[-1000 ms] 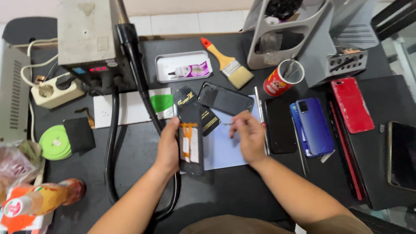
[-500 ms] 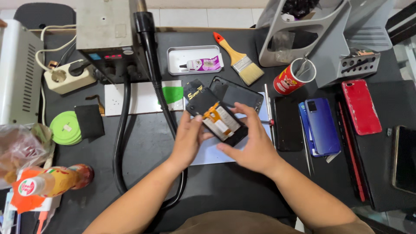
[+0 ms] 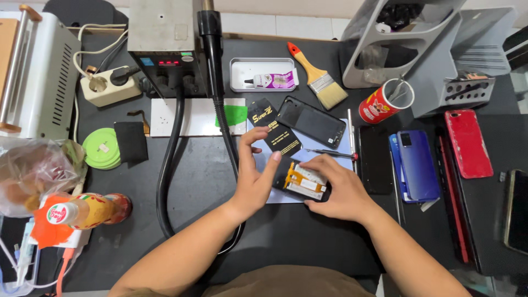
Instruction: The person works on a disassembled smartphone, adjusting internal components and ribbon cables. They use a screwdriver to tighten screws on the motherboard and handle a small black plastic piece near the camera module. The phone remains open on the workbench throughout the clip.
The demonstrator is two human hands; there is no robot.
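Both my hands hold an opened phone [image 3: 300,183] with its black frame and orange-white inner parts showing, over a pale blue mat [image 3: 335,148] in the middle of the black table. My left hand [image 3: 254,179] grips its left end with the fingers curled over the top. My right hand [image 3: 336,190] covers its right end from above. Just behind lie a black flat packet with gold print [image 3: 273,133], a black phone back cover [image 3: 311,122] and a thin red-tipped tool [image 3: 330,153].
A hot-air station [image 3: 162,44] with a thick black hose [image 3: 168,159] stands at the back left. A paintbrush [image 3: 316,77], a red cup [image 3: 382,102], a blue phone [image 3: 418,164] and a red phone [image 3: 467,142] lie right. A bottle [image 3: 82,212] and a green tape roll [image 3: 102,148] sit left.
The opened phone has turned from standing lengthways to lying across, and has come down toward me. Both hands now close on its ends.
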